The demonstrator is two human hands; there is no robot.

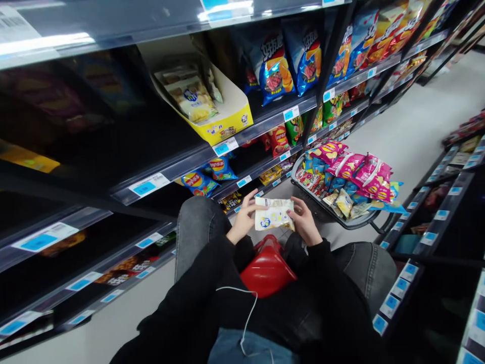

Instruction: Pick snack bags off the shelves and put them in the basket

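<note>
Both my hands hold a small white and yellow snack packet above my lap. My left hand grips its left end, and my right hand has its thumb on the right end. To the upper left, a yellow-edged display carton on the shelf holds a few similar packets. At my right stands a dark shopping basket, heaped with pink bags, blue bags and several small white and yellow packets.
Shelves with price tags run along my left, with blue chip bags on an upper level. More shelving stands close on the right. A red stool is between my legs. A white cable hangs over my clothes.
</note>
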